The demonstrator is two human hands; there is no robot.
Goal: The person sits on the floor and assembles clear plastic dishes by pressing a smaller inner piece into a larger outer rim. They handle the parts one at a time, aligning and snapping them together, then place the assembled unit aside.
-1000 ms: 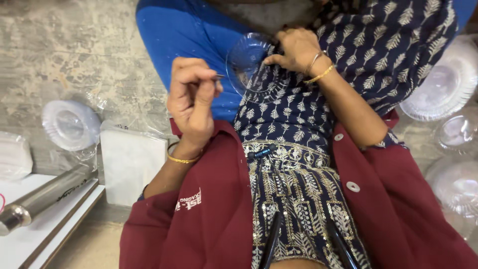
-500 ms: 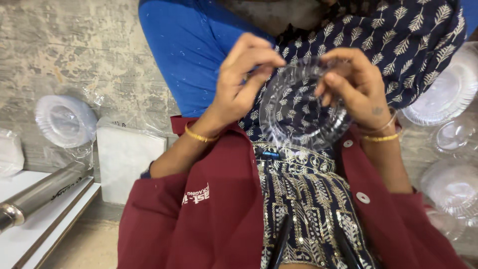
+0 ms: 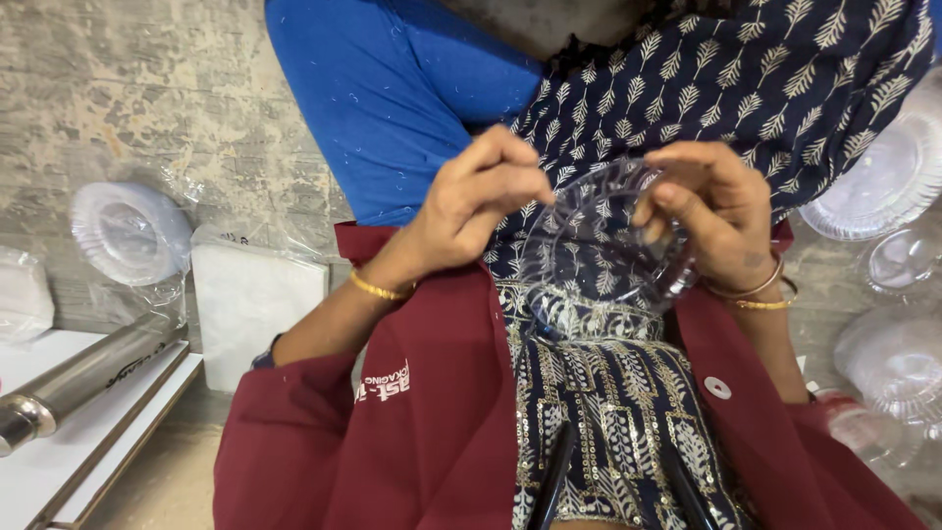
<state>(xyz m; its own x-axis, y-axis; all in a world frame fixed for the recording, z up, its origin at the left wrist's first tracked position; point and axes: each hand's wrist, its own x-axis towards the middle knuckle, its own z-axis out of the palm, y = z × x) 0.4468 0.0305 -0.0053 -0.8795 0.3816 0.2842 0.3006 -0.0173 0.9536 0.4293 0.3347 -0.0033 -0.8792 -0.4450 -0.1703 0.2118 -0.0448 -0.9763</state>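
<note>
Far left, a steel cylinder [image 3: 74, 378] lies tilted on a white table [image 3: 59, 461], its capped end toward the near corner. Just above it, a stack of clear plastic plates in a wrapper [image 3: 130, 232] rests on the mottled floor [image 3: 118, 88], and beside that leans a white packet in clear film [image 3: 253, 299]. Moving in, a maroon jacket [image 3: 412, 432] spreads open over a navy patterned dress with sequins [image 3: 608, 412], and a blue cloth [image 3: 392, 98] lies behind. Now the left hand [image 3: 476, 201], gold bangle at the wrist, is curled, thumb and fingertips pinched onto the left rim of a clear plastic plate [image 3: 599, 245]. The plate is held up in front of the dress, tilted toward the camera, the leaf print showing right through it. On the other side the right hand [image 3: 711, 211] grips the right rim, fingers bent over the edge and thumb behind, two bangles on that wrist. Far right, more clear plastic plates [image 3: 873, 182] lie on the floor, with another stack [image 3: 893, 363] lower down, well apart from the hands.
</note>
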